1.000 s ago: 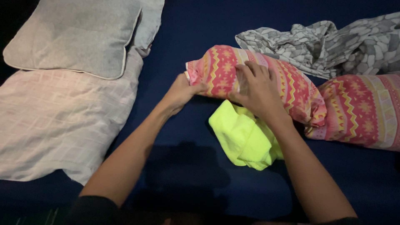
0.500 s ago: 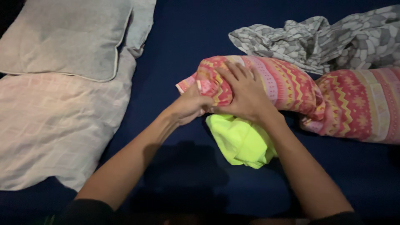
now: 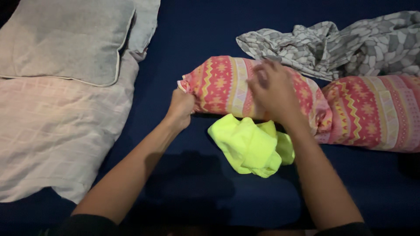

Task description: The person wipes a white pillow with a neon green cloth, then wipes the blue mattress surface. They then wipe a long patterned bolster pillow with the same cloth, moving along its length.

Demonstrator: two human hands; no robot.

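Since half a second ago the hands have come apart: the left hand slid out to the roll's left end and the right hand lifted onto its top, blurred with motion. The patterned pink cloth roll sits centre frame on the dark blue bed surface, long axis roughly 9-to-3, free end pointing at 9 o'clock, the far end running into more of the same pink fabric at 3 o'clock.

Left hand is closed, pinching the roll's corner at the left end. Right hand is spread wide, fingers flat on the roll's upper side, gripping nothing that shows.

Open room: bare blue surface at 12 o'clock above the roll and at 6 o'clock below it. At 9 o'clock the way is bounded by a pale quilted pillow with a grey pillow lying on its top edge. At 1 o'clock a crumpled grey pebble-print cloth lies just beside the roll. A bright yellow-green cloth is bunched against the roll's lower edge at 6 o'clock, between the forearms.

No containers in view.
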